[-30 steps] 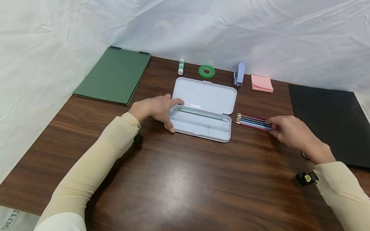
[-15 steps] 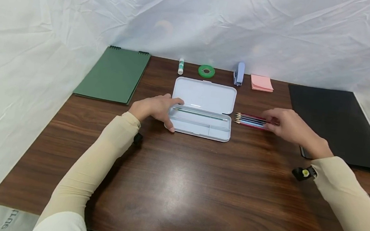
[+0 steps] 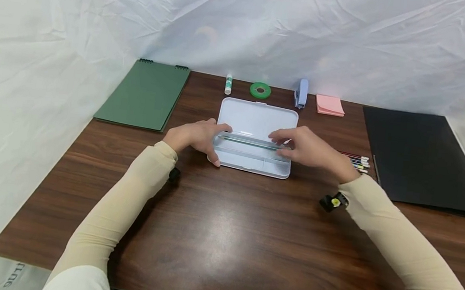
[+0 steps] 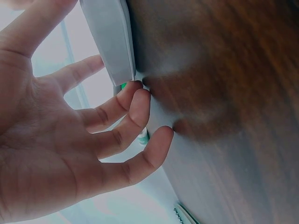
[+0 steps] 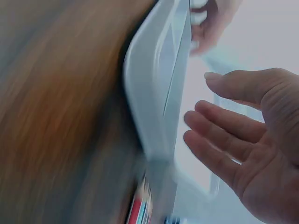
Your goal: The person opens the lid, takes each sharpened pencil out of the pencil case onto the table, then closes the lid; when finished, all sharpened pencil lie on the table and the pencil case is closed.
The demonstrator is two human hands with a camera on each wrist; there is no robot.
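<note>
From the head view, a dark wood-grain table [image 3: 221, 239] is seen, enclosed by crumpled white sheeting [image 3: 272, 25]. Along the far edge are set a green notebook [image 3: 143, 94], a glue stick [image 3: 228, 84], a green tape roll [image 3: 260, 90], a blue stapler [image 3: 301, 93] and pink sticky notes [image 3: 329, 105]; a black folder [image 3: 424, 159] is laid at the right. The open pencil case [image 3: 255, 138] is placed mid-table, with a pencil seen in its upper tray. Its left end is touched by the left hand [image 3: 196, 137], fingers relaxed. The right hand [image 3: 307, 148] is held over the case's right end, fingers loosely extended; whether anything is pinched cannot be told. Loose pencils [image 3: 355, 162] are left between case and folder. The near half of the table is bare.

In the left wrist view, the left hand [image 4: 70, 140] is spread, fingertips [image 4: 140, 91] against the case [image 4: 112, 42].

In the blurred right wrist view, the right hand [image 5: 247, 140] is open beside the case [image 5: 154, 107].
</note>
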